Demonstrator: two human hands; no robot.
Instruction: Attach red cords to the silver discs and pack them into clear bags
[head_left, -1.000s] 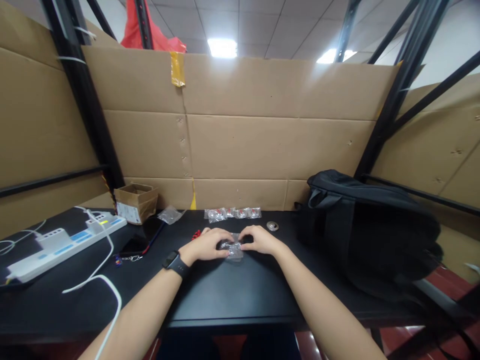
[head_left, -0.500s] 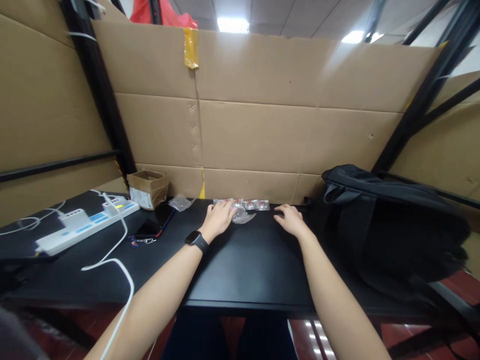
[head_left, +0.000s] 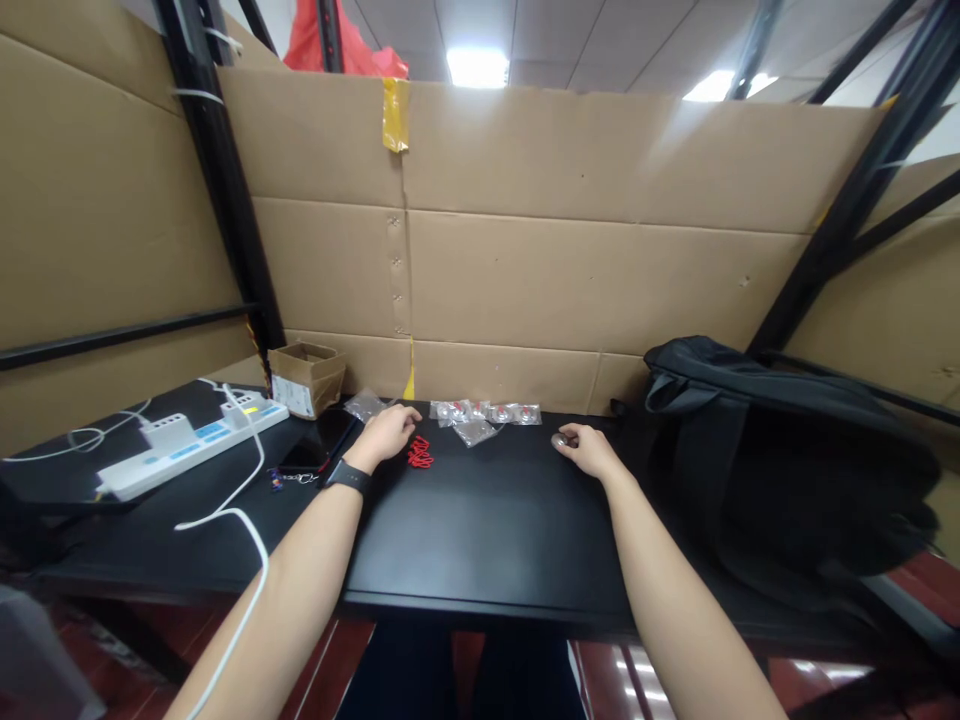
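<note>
My right hand (head_left: 592,452) rests on the right part of the black table, its thumb and fingers closed on a small round silvery metal piece (head_left: 559,440). To the left, my left hand (head_left: 386,434) is low over the table with its fingers stretched out and apart. Just right of it lies a small bunch of red cord (head_left: 420,455), apart from the fingers. A row of small clear bags (head_left: 517,413) with red and silvery contents lies along the cardboard wall. In front of the row is a flat clear bag (head_left: 475,432). Another clear bag (head_left: 364,404) lies behind my left hand.
A white power strip (head_left: 191,450) with plugs and a white cable (head_left: 244,515) occupies the left side. Near it are a small open cardboard box (head_left: 307,378) and a dark phone (head_left: 304,456). A large black backpack (head_left: 795,450) stands at the right. Cardboard walls (head_left: 510,270) enclose the table.
My left hand has moved left, off the clear bags. The red cord now shows beside it. My right hand's fingers have drawn together, and the silvery piece is visible at their tips.
</note>
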